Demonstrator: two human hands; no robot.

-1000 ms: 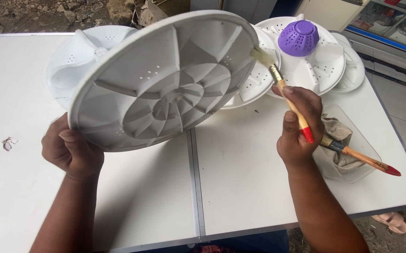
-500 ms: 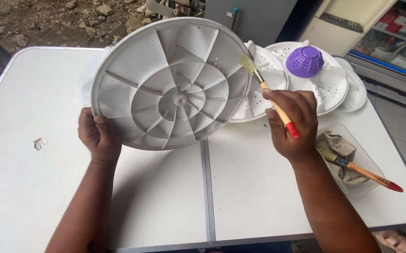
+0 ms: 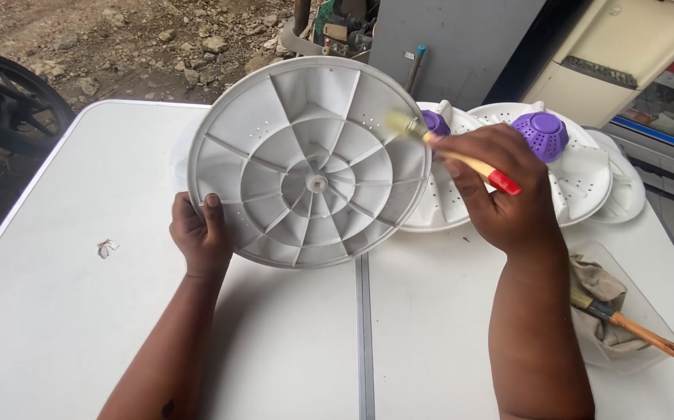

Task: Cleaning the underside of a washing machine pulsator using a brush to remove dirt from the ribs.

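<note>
Both of our hands are busy at mid-frame. Our left hand (image 3: 201,233) pinches the lower left rim of the white disc (image 3: 310,162), thumb on the ribbed face toward us, the other fingers hidden behind it. It holds the disc tilted up off the tabletop (image 3: 80,311), ribs and small centre hub facing the camera. Our right hand (image 3: 504,190) is closed around the red-tipped wooden handle of a brush (image 3: 446,154). The handle's long axis runs from lower right to upper left, and the blurred bristles lie on the disc's right edge, so the disc sits to the left of that hand, touching the brush tip.

Just behind the disc's right side, two more white discs (image 3: 586,175) lie flat in the upper right, each with a purple cap (image 3: 541,134); one cap is mostly hidden by the brush. At lower right a second brush (image 3: 636,333) rests on a crumpled rag (image 3: 597,299) in a clear tray (image 3: 656,311). Whether the bristles carry anything, we cannot tell.
</note>
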